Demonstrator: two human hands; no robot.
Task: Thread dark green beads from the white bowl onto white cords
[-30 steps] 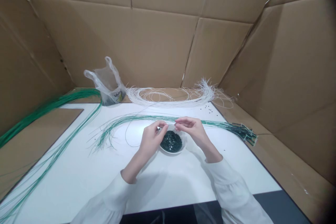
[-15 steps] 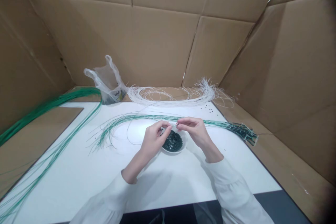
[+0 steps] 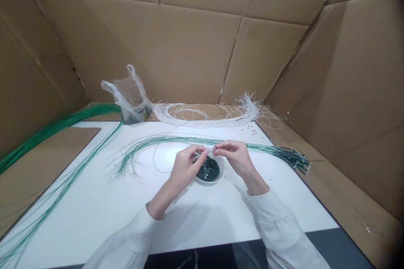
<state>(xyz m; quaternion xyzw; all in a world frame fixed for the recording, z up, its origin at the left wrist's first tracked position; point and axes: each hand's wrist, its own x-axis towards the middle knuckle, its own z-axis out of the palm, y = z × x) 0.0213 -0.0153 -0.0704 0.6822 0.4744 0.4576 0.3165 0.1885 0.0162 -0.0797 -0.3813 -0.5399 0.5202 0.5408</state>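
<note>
Over a white bowl (image 3: 223, 171) heaped with small dark beads (image 3: 208, 170), both of my hands meet in fine pinches. My left hand (image 3: 186, 164) has thumb and forefinger closed on a thin wire (image 3: 154, 157), whose loop curves out to the left on the table. A short pale length shows between the two hands. My right hand (image 3: 235, 155) pinches at the other side of it, fingertips a small gap from the left ones; what exactly sits in them is too small to tell. Behind the hands lies a bundle of green wires (image 3: 183, 139), its right end threaded with dark beads (image 3: 292, 157).
A plastic bag (image 3: 134, 103) stands at the back left, beside a coil of white wires (image 3: 202, 122). Long green wires (image 3: 66, 180) run down the left side. Loose beads (image 3: 252, 130) dot the back right of the white table (image 3: 126, 214). Cardboard walls (image 3: 195, 54) enclose it.
Almost nothing differs. Both hands keep their pinch over the bowl, and the view has shifted very slightly.
</note>
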